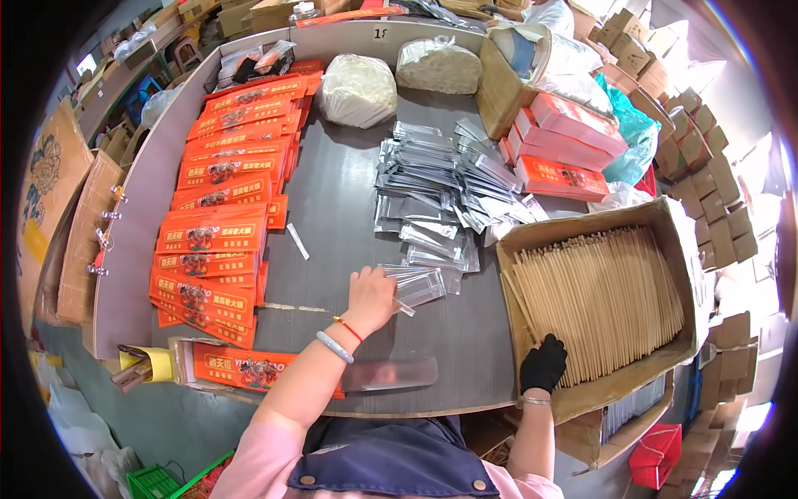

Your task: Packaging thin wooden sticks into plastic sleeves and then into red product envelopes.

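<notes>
My bare left hand (371, 297) is over the middle of the table, its fingers closed on the left end of some flat clear plastic packets (418, 287). Beyond it lies a loose heap of similar silvery packets (420, 179). My right hand (543, 364), in a black glove, reaches into the near left corner of a cardboard box (594, 405). Its fingers are bent against the wooden chopsticks (594, 303) that fill the box; the fingertips are partly hidden. Near my left forearm, a red printed sleeve (241, 368) lies by the front edge beside a clear plastic strip (391, 374).
Stacks of red printed sleeves (212, 237) line the table's left side. Two plastic-wrapped bundles (357, 90) stand at the back. Red packs (565, 137) are piled at the right, near an open carton (509, 75). A small white strip (298, 241) lies on the dark tabletop.
</notes>
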`<state>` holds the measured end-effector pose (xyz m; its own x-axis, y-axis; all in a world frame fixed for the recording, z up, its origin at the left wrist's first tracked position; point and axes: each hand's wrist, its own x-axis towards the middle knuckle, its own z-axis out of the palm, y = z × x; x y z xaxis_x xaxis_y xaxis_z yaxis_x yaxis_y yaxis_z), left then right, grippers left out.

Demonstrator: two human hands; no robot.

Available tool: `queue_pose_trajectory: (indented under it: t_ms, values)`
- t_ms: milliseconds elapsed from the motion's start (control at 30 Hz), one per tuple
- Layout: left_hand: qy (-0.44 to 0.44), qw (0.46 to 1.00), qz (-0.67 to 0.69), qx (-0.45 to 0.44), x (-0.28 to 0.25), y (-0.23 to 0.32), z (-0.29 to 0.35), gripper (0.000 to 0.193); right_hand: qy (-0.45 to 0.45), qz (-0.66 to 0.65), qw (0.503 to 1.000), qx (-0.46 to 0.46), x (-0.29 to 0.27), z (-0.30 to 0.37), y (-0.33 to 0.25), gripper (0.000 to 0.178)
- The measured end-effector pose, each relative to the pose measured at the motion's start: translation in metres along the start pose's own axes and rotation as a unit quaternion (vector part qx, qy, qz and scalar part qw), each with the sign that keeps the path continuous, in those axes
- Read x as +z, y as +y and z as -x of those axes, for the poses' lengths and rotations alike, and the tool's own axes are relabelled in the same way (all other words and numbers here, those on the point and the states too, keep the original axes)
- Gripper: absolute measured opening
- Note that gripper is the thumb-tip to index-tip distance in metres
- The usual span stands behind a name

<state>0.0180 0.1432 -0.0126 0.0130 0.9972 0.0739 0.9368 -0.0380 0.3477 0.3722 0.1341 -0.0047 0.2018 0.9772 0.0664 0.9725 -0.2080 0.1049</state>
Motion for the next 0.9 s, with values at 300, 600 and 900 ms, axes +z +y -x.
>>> queue_pose_trajectory:
  t_ms: [300,600,900]
  values:
    - [0.060,0.998,0.002,0.018,0.006,-0.004,0.010,0.022,-0.063,-0.011,0.998,-0.026,-0.009,-0.004,-0.010,0.017]
    - [-0.115,0.987,0.109,-0.001,-0.033,0.005,0.132,0.025,-0.038,-0.288,0.926,-0.243,-0.026,0.025,-0.029,0.021]
    - [-0.012,0.995,0.098,-0.007,-0.041,-0.015,0.171,0.070,-0.140,-0.245,0.828,-0.486,-0.023,0.068,-0.103,0.024]
